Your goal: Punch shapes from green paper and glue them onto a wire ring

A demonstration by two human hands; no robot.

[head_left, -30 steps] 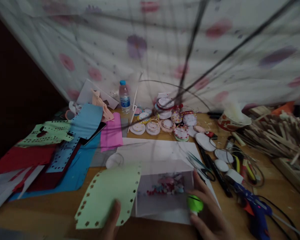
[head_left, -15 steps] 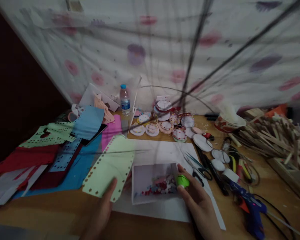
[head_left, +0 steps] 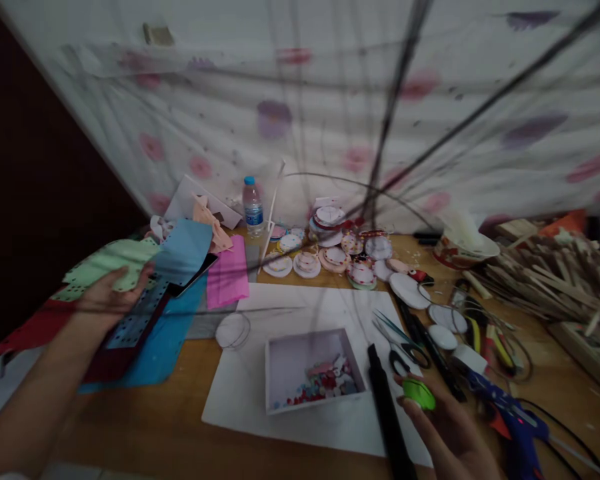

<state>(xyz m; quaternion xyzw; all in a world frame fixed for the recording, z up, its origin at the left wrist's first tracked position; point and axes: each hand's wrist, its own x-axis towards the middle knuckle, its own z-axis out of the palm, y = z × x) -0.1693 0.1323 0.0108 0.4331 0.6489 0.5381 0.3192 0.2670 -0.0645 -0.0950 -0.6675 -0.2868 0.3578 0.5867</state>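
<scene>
At the left, my left hand (head_left: 117, 293) has its fingers closed on a pale green sheet (head_left: 113, 257) with punched holes along its edge. It holds the sheet over a pile of coloured sheets, beside a blue sheet (head_left: 185, 247). My right hand (head_left: 443, 427), at the lower right, grips a small lime-green craft punch (head_left: 419, 394) between thumb and fingers. Left of that hand, a white box (head_left: 293, 357) holds many small red, pink and white pieces. It sits on a large white paper (head_left: 250, 400). Scissors (head_left: 403, 347) lie just beyond the right hand.
A black bar-like object (head_left: 387, 413) stands before the right hand. To the right are a blue glue gun (head_left: 515, 417), pliers, and a heap of wooden sticks (head_left: 555, 273). Small decorated paper hats (head_left: 307, 263) and a water bottle (head_left: 253, 210) stand at the back.
My left hand has carried the green sheet from beside the box to the pile at the left. My right hand has moved right, away from the box, with the green punch. A round wire ring now shows.
</scene>
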